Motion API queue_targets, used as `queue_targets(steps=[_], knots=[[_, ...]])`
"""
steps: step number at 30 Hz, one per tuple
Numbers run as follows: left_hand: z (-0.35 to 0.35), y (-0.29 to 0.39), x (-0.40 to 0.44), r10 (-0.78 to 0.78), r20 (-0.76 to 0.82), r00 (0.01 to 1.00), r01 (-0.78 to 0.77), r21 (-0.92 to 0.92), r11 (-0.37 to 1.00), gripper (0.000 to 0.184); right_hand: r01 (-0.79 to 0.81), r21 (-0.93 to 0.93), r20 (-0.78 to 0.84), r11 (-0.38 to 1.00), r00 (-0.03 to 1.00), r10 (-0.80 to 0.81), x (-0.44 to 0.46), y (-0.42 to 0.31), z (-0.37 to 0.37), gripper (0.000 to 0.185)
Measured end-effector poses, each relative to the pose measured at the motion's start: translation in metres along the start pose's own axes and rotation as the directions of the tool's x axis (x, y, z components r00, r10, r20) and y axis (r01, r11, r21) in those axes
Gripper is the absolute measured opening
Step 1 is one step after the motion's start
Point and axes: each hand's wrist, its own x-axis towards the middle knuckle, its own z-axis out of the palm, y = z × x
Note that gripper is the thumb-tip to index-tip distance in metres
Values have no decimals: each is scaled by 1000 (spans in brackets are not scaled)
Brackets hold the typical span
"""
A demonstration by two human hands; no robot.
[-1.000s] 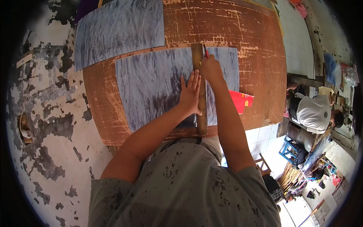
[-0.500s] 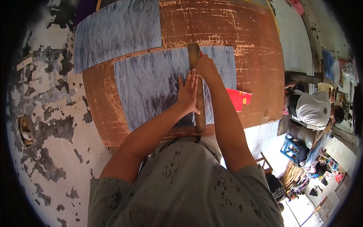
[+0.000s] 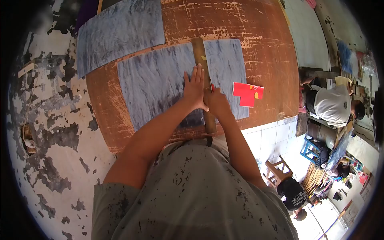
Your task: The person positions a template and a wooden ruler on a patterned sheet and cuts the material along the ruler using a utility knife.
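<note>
A grey-blue streaked sheet [image 3: 156, 80] lies on the scratched brown board [image 3: 272, 52]. Across it, roughly front to back, runs a long narrow straightedge [image 3: 199, 50]. My left hand [image 3: 195, 89] presses flat on the straightedge and the sheet beside it, fingers spread. Close to its right, my right hand [image 3: 216, 101] is closed around a red-handled tool [image 3: 213, 87] at the straightedge's right edge; the tool's thin tip points away from me. Much of the tool is hidden by the fingers. A red paper piece [image 3: 247, 94] overlaps the sheet's right edge.
Another streaked sheet [image 3: 120, 36] lies at the back left of the board. A peeling wall [image 3: 52, 160] stands on the left. At the right are a person in a white shirt [image 3: 330, 106], a brown stool [image 3: 279, 171], a blue stool [image 3: 309, 150] and another person in black [image 3: 293, 193].
My right hand has moved toward my body along the straightedge with the red-handled tool. My left hand stays on the straightedge. The red piece shows more fully.
</note>
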Motion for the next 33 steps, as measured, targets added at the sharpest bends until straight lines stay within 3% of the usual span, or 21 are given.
queue_targets(steps=[2, 4, 11, 13, 16, 20, 22, 29, 31, 33], knots=[[-3, 1, -2, -17, 7, 1000, 16, 43, 999, 172, 10, 7, 0, 1000, 1000, -10, -25, 4, 13, 40], [-2, 2, -2, -18, -3, 1000, 18, 50, 999, 171, -230, 236, 32, 944, 973, 229, -47, -2, 18, 38], [-3, 2, -2, -18, 12, 1000, 17, 55, 998, 170, -100, 93, 124, 991, 988, 88, -106, 6, 39, 36], [0, -1, 1, -11, 6, 1000, 11, 46, 999, 173, -278, 397, 27, 874, 956, 292, -124, 10, 56, 32], [3, 0, 2, -4, 18, 1000, 3, 42, 999, 176, -405, 416, 182, 814, 914, 362, -140, 11, 57, 34], [-1, 1, 2, -15, 55, 998, 12, 49, 999, 177, -476, 435, 248, 764, 879, 406, -164, 10, 59, 35], [-4, 1, 2, -15, 75, 997, 11, 50, 999, 177, -540, 358, 301, 761, 839, 453, -170, 15, 70, 32], [3, -3, 2, 7, 12, 1000, -7, 5, 1000, 174, -488, 363, 292, 794, 868, 400, -175, 18, 35, 33], [1, -1, 0, -2, 9, 1000, 2, 18, 1000, 174, -386, 239, 273, 891, 907, 320, -175, 20, 15, 37], [0, 1, -1, -10, 2, 1000, 10, 32, 999, 174, -445, 237, 278, 864, 883, 378, -150, 5, -25, 38]])
